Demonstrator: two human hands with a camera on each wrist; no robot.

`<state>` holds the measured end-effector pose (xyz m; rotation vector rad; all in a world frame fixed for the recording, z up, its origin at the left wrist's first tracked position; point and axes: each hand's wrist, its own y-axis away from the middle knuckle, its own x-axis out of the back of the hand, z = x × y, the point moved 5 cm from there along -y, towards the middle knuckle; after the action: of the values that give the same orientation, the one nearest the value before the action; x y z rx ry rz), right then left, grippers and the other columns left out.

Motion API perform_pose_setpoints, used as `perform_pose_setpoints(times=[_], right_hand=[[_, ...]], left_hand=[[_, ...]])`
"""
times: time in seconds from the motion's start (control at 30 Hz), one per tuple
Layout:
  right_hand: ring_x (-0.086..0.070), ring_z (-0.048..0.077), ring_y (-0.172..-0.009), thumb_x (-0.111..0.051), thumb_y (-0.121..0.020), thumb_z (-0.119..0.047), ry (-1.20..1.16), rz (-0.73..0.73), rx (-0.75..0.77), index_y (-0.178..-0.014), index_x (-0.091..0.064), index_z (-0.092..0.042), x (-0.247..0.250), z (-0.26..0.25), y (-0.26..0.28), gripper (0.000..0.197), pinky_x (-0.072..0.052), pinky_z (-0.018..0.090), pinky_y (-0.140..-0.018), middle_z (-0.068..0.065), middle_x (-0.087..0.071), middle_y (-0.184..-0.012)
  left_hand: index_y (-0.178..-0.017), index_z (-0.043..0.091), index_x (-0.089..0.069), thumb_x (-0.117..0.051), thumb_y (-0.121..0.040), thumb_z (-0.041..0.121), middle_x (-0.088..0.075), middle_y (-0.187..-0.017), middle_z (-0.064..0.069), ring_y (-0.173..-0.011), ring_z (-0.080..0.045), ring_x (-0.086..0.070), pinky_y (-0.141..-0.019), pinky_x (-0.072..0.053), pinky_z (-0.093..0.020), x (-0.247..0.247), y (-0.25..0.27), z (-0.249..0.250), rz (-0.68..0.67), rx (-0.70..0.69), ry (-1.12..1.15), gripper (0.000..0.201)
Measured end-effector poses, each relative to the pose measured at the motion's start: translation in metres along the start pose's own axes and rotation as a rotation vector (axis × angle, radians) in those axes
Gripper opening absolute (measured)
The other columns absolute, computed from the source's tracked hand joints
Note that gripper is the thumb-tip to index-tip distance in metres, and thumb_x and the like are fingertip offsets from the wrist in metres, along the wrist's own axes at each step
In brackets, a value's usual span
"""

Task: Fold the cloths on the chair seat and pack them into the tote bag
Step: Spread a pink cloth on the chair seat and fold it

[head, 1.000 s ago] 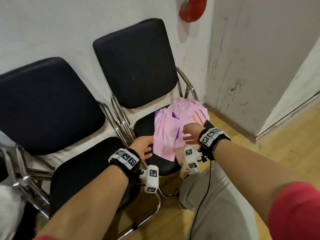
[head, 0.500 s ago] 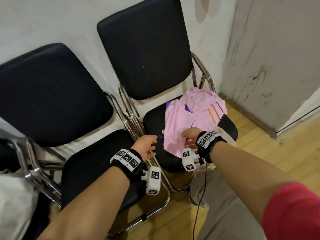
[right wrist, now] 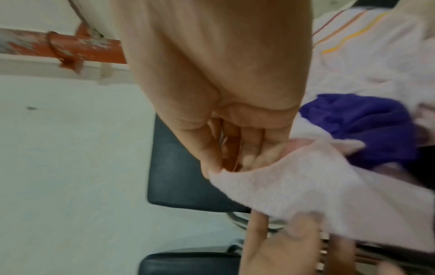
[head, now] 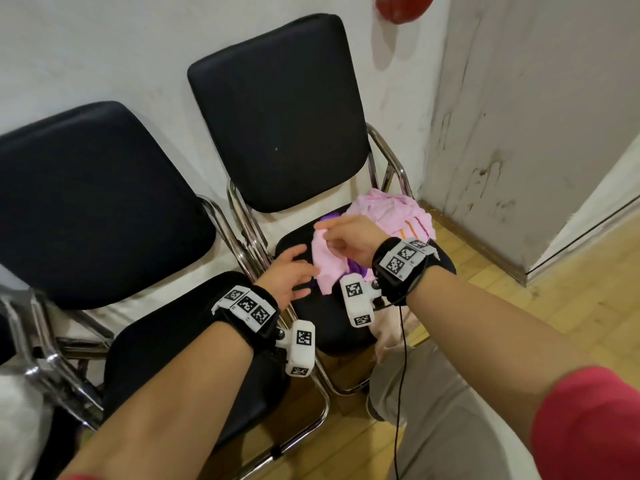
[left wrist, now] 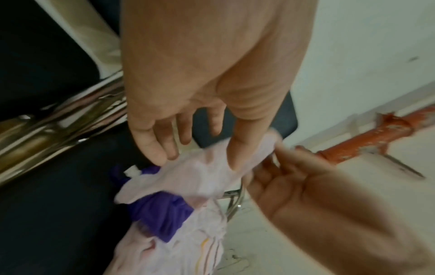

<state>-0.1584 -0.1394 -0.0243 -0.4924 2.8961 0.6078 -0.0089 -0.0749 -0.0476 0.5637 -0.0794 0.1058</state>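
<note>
Here, right hand pinches pink cloth | wrist-only: purple cloth

Soft, even indoor light; the head view is sharp with bowed edges, both wrist views seemingly motion-blurred.

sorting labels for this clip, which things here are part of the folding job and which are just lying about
Part of the job:
pink cloth, pinched by right hand
purple cloth
left hand, reaching, open
chair seat

Lying about:
empty chair
red object on wall
orange pipe
</note>
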Motion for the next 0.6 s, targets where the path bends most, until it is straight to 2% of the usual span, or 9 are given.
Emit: perform_pose_setpoints(times=[0.07, 0.1, 0.2, 0.27, 0.3, 0.4, 0.5, 0.6], right_hand=[[-0.057, 0.012, -0.061, -0.053, -0.093, 0.01, -0.013, -0.087, 0.091, -0.109, -0.069, -0.001, -0.012, -0.031, 0.011, 0.025, -0.051, 0.021, -0.06, 0.01, -0.063, -0.077], [-0.059, 0.012, -0.062, -0.054, -0.094, 0.009, -0.021, -0.125, 0.131, -0.109, -0.069, -0.003, -0.018, -0.046, 0.017, 0.025, -0.052, 0.021, -0.06, 0.009, -0.065, -0.077], [-0.061, 0.011, -0.064, -0.054, -0.095, 0.007, -0.031, -0.204, 0.238, -0.11, -0.07, -0.005, -0.03, -0.083, 0.032, 0.026, -0.052, 0.02, -0.06, 0.003, -0.069, -0.075], [-0.063, 0.013, -0.074, -0.054, -0.095, 0.006, -0.03, -0.243, 0.297, -0.108, -0.071, -0.009, -0.035, -0.101, 0.041, 0.027, -0.053, 0.023, -0.066, 0.002, -0.071, -0.082], [-0.064, 0.017, -0.081, -0.054, -0.095, 0.005, -0.048, -0.25, 0.315, -0.108, -0.072, -0.01, -0.034, -0.107, 0.043, 0.027, -0.054, 0.026, -0.071, 0.006, -0.072, -0.089], [-0.065, 0.024, -0.093, -0.057, -0.094, 0.002, -0.081, -0.208, 0.343, -0.111, -0.071, -0.01, -0.026, -0.111, 0.046, 0.025, -0.056, 0.035, -0.082, 0.012, -0.071, -0.101], [-0.065, 0.022, -0.091, -0.061, -0.093, 0.0, -0.039, -0.13, 0.336, -0.117, -0.065, -0.013, -0.018, -0.1, 0.047, 0.027, -0.055, 0.035, -0.079, 0.011, -0.071, -0.101], [-0.065, 0.023, -0.095, -0.059, -0.091, 0.006, 0.022, -0.102, 0.31, -0.128, -0.059, -0.014, -0.024, -0.089, 0.048, 0.042, -0.055, 0.036, -0.08, 0.012, -0.067, -0.112]], left_hand=[[-0.135, 0.03, -0.051, -0.068, -0.085, -0.003, -0.067, -0.118, -0.005, -0.107, -0.024, -0.065, -0.088, -0.055, -0.045, -0.005, 0.004, 0.019, -0.057, -0.125, 0.005, 0.062], [-0.132, 0.027, -0.054, -0.069, -0.085, -0.002, -0.068, -0.118, -0.008, -0.109, -0.027, -0.066, -0.09, -0.056, -0.048, -0.009, 0.009, 0.031, -0.079, -0.183, -0.006, 0.058], [-0.12, 0.017, -0.063, -0.067, -0.091, 0.016, -0.069, -0.115, -0.014, -0.112, -0.034, -0.065, -0.092, -0.056, -0.051, -0.015, 0.023, 0.064, -0.025, -0.338, -0.121, 0.03], [-0.108, 0.018, -0.067, -0.064, -0.088, 0.028, -0.071, -0.11, -0.013, -0.108, -0.033, -0.066, -0.091, -0.056, -0.052, -0.01, 0.031, 0.082, 0.047, -0.408, -0.118, 0.022], [-0.106, 0.018, -0.069, -0.065, -0.087, 0.028, -0.072, -0.108, -0.014, -0.106, -0.034, -0.067, -0.091, -0.056, -0.053, -0.007, 0.037, 0.09, 0.057, -0.424, -0.061, 0.022], [-0.117, 0.009, -0.069, -0.064, -0.091, 0.012, -0.071, -0.113, -0.02, -0.108, -0.038, -0.067, -0.092, -0.055, -0.053, 0.006, 0.046, 0.107, 0.006, -0.441, 0.151, 0.026], [-0.118, 0.004, -0.064, -0.058, -0.096, 0.012, -0.068, -0.113, -0.019, -0.106, -0.036, -0.067, -0.098, -0.051, -0.056, 0.019, 0.054, 0.118, -0.02, -0.393, 0.282, 0.023], [-0.131, 0.002, -0.051, -0.051, -0.102, 0.014, -0.065, -0.125, -0.021, -0.112, -0.034, -0.066, -0.096, -0.052, -0.055, 0.031, 0.061, 0.119, -0.043, -0.336, 0.441, 0.032]])
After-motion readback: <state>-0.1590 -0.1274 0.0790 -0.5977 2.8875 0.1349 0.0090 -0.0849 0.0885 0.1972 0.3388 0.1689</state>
